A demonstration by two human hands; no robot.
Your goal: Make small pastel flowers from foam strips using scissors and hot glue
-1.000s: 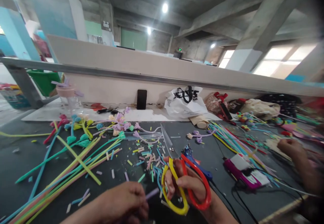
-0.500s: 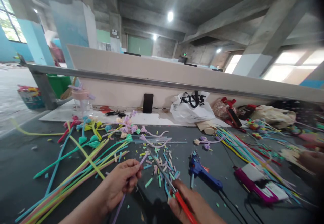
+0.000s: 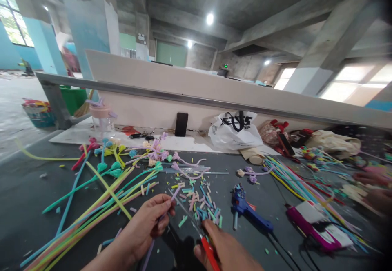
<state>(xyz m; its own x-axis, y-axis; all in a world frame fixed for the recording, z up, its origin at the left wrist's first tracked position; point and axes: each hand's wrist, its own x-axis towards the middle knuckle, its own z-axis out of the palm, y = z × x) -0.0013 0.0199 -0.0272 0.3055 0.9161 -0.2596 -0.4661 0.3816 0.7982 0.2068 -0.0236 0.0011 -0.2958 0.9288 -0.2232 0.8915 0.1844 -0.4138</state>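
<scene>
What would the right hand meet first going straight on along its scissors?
Probably the purple strip pinched in the left hand; the scissors overlap it near their tips in this view, though depth, and so contact, is unclear.

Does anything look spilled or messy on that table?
Yes: tiny colourful pieces lie scattered across the middle of the dark table, near the scissors in the right hand. They look messy because they're strewn about, not gathered.
</scene>
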